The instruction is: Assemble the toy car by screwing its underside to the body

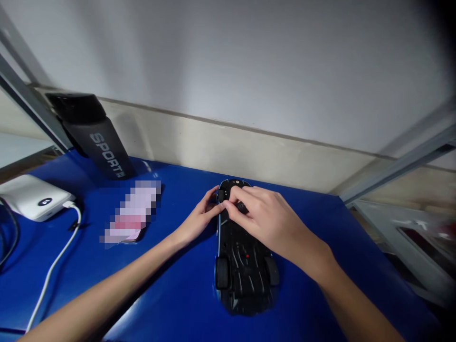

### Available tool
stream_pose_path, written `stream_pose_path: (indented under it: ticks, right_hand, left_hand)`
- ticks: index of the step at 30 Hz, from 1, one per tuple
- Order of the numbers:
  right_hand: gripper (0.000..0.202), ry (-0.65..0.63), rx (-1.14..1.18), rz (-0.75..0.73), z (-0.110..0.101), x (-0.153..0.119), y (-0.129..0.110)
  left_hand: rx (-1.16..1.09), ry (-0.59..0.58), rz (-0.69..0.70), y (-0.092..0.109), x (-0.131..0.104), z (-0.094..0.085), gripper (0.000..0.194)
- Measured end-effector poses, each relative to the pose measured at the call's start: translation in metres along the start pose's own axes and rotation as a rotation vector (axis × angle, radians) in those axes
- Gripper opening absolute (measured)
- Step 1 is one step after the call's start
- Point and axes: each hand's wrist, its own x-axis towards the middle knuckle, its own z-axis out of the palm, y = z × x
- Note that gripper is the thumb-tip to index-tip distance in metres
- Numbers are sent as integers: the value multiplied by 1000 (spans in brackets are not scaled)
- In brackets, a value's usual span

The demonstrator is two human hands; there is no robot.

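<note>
A black toy car [245, 266] lies upside down on the blue table, its underside and wheels facing up and its far end near the wall. My left hand [197, 218] grips the car's left side near the far end, thumb over the underside. Over the same end, my right hand [263, 211] is closed in a pinch, fingertips close to my left thumb. A small dark ribbed piece [242, 207] shows under its fingers; I cannot tell whether it is loose or part of the car. My right fingertips partly hide the underside there.
To the left are a dark bottle marked SPORT [103, 142], a blurred-out phone [133, 213] and a white power bank [39, 197] with a white cable [57, 266]. A pale wall panel [228, 142] closes the back of the blue table [178, 294]. Metal posts stand at both sides.
</note>
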Motion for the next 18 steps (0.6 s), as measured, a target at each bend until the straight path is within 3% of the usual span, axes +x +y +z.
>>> stream_pose_path:
  ticks: [18]
  right_hand:
    - [23,15,-5,-29,1,0,-1]
  left_hand:
    - [-5,-13,-19,0,-1,-1,66]
